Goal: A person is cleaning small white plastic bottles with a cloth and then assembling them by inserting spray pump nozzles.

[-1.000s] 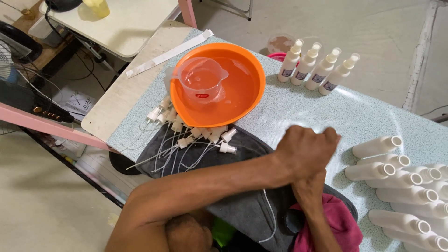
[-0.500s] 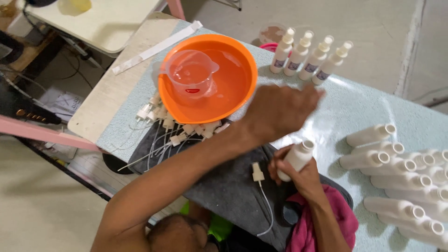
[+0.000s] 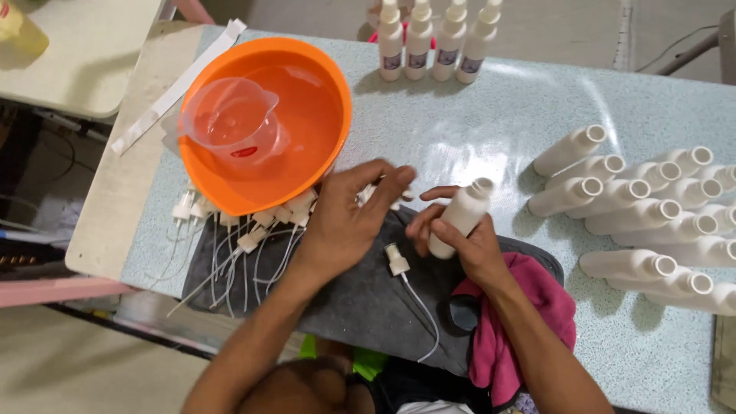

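Speckled table [image 3: 491, 138] — orange basin [image 3: 307, 161], white bottles [image 3: 652, 207], grey cloth [image 3: 360, 299]

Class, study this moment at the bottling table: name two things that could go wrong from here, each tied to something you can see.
1. The right hand holds an uncapped white bottle tilted; if filled, it might spill onto the grey cloth.
2. The left hand reaches beside the orange basin, which holds liquid and a clear jug; a knock could slop it.

Head cam, looks down, close over table [image 3: 491, 138].
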